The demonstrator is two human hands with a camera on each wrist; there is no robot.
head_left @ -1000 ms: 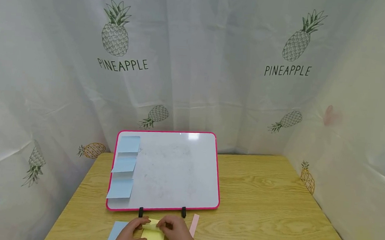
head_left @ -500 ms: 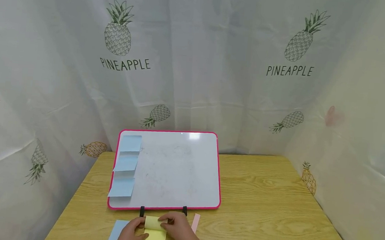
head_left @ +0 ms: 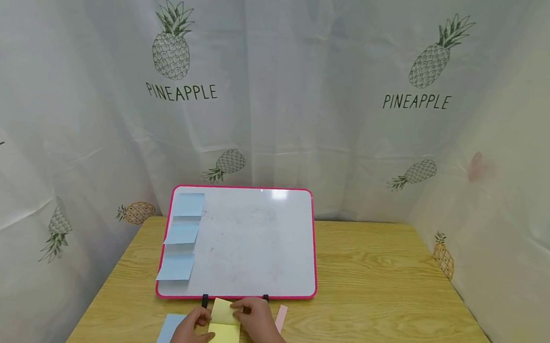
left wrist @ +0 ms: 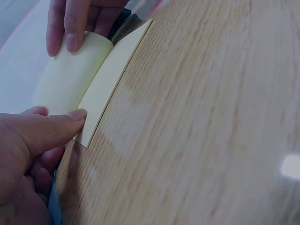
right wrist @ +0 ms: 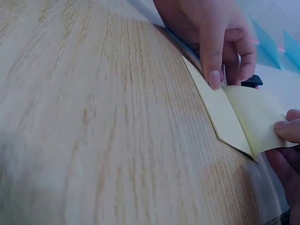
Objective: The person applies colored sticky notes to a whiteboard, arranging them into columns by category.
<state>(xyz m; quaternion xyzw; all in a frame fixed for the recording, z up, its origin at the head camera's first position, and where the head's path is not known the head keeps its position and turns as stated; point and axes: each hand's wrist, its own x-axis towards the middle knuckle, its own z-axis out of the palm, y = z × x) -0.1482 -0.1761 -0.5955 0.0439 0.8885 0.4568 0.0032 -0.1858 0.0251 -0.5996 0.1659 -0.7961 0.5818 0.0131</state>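
A yellow sticky note pad [head_left: 223, 341] lies at the table's front, below the whiteboard. Its top sheet [head_left: 224, 312] is raised and bends back toward the board, still joined to the pad along a crease. My left hand [head_left: 186, 338] holds the pad's left edge, and its thumb [left wrist: 70, 119] presses near the crease. My right hand [head_left: 259, 322] pinches the raised sheet at its free right corner, as the right wrist view shows with the thumb [right wrist: 283, 129] on the paper. Some left fingers are hidden behind the pad.
A pink-framed whiteboard [head_left: 255, 240] stands on black feet [head_left: 205, 300], with three blue sticky notes [head_left: 188, 204] down its left side. A blue pad [head_left: 168, 332] lies left of my left hand. A pink paper strip [head_left: 281, 317] lies beyond my right wrist. Pineapple-printed curtains [head_left: 301, 87] surround the wooden table [head_left: 390, 310].
The right hand has lifted the yellow top sheet and drawn it up toward the whiteboard, so more of the pad shows. My left hand keeps holding the pad. The head view has shifted slightly.
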